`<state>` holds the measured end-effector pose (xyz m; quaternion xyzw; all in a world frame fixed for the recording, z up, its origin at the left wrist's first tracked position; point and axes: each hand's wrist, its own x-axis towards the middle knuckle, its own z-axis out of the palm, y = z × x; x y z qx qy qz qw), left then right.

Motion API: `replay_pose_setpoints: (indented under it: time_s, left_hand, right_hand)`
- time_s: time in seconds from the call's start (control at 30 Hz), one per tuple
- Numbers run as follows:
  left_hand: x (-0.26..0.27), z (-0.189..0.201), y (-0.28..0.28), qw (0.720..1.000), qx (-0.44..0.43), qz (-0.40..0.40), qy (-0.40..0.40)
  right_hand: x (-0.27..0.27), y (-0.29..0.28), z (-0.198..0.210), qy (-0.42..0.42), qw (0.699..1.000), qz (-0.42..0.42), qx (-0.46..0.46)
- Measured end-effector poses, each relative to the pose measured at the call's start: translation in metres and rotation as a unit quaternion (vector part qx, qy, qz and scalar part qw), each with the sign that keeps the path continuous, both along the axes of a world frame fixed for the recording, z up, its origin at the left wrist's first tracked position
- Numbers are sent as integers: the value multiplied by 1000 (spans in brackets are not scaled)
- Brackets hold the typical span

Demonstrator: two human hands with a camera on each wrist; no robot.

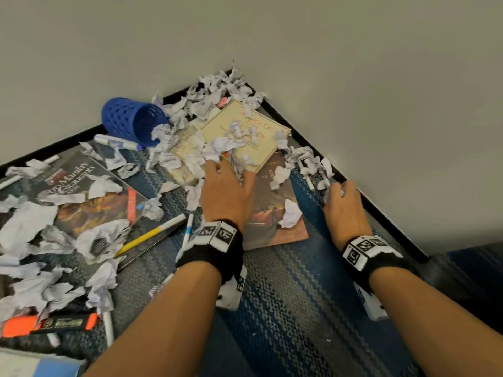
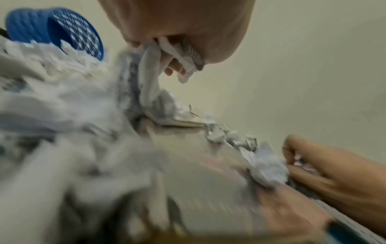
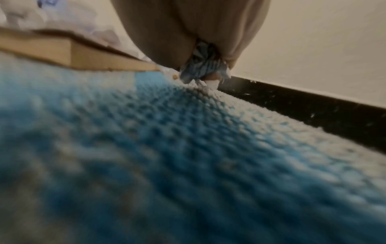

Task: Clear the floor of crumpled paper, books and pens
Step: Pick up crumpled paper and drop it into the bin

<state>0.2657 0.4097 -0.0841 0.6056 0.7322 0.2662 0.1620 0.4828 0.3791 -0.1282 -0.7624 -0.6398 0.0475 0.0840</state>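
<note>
Crumpled paper (image 1: 217, 148) is bunching in both hands, left hand (image 1: 226, 191) and right hand (image 1: 343, 198) each clutching scraps; overfilled fists are likely shedding pieces.

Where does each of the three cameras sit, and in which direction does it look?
Head: looks down into the room corner; both forearms, left hand and right hand show.
Left wrist: low, looks along the left hand toward the blue basket and paper; right hand also shows.
Right wrist: near the carpet, looks along the baseboard; right hand only.
Shared: head and left wrist show the blue basket.
</note>
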Motion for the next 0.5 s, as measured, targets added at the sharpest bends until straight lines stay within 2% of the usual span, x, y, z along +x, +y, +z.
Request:
replay_pose_setpoints:
  time_s: [0.1, 0.17, 0.27, 0.4, 0.5]
  left_hand:
    - [-26, 6, 14, 1000, 12, 21, 13]
    - [-41, 5, 16, 998, -25, 5, 61]
    - [-46, -4, 9, 984, -103, -53, 137]
    - [-37, -23, -7, 973, -156, -83, 148]
    - [-30, -26, -27, 959, -143, -85, 231]
  right_hand:
    - [-19, 4, 22, 54, 995, 10, 81]
    - [-40, 10, 33, 89, 990, 63, 88]
    - [-69, 19, 37, 78, 989, 118, 42]
    - [-83, 19, 26, 8, 988, 93, -120]
    - [-88, -3, 25, -12, 988, 111, -105]
